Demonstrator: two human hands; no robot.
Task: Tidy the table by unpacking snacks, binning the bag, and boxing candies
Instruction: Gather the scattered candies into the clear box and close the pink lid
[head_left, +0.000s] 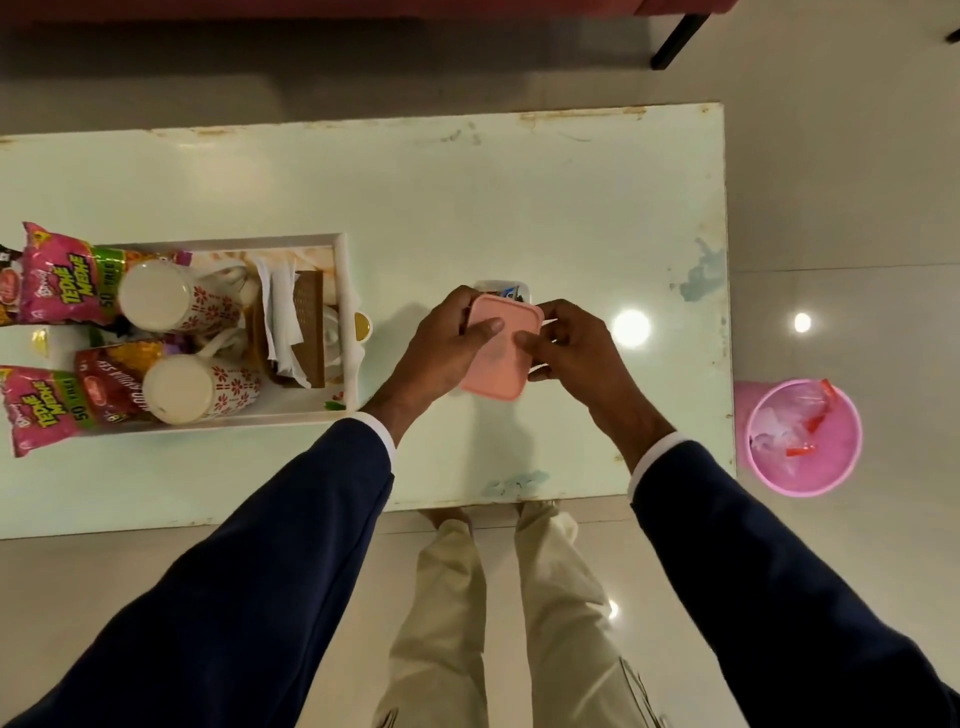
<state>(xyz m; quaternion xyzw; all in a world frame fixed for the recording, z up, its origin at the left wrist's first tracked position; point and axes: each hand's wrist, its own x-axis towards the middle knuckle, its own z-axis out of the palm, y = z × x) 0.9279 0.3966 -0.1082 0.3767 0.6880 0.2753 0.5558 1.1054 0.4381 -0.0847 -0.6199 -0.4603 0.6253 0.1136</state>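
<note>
Both hands meet over the middle of the pale green table (519, 208), closed on a pink lid (500, 347). The left hand (447, 343) grips the lid's left edge with its thumb laid across the top, and the right hand (569, 345) pinches the right edge with its fingers curled under. The lid sits tilted over a small white box (503, 289), covering most of it; only the far rim of the box shows, with a few candy wrappers peeking out there. Whether the lid touches the box cannot be told.

To the left, well apart from the hands, a white tray (343, 291) is crowded: two flowered mugs (171, 301) lie on their sides, a brown holder with paper napkins (293, 327) stands beside them, and several snack packets (62, 275) in pink and red spill over the tray's left edge. A small gold-lidded tub (362, 326) sits just beside the tray's right wall, between tray and hands.

Off the table's right end, on the floor, a pink bin (802, 436) holds a crumpled clear bag with red trim. The table between the hands and the bin is bare apart from worn patches.
</note>
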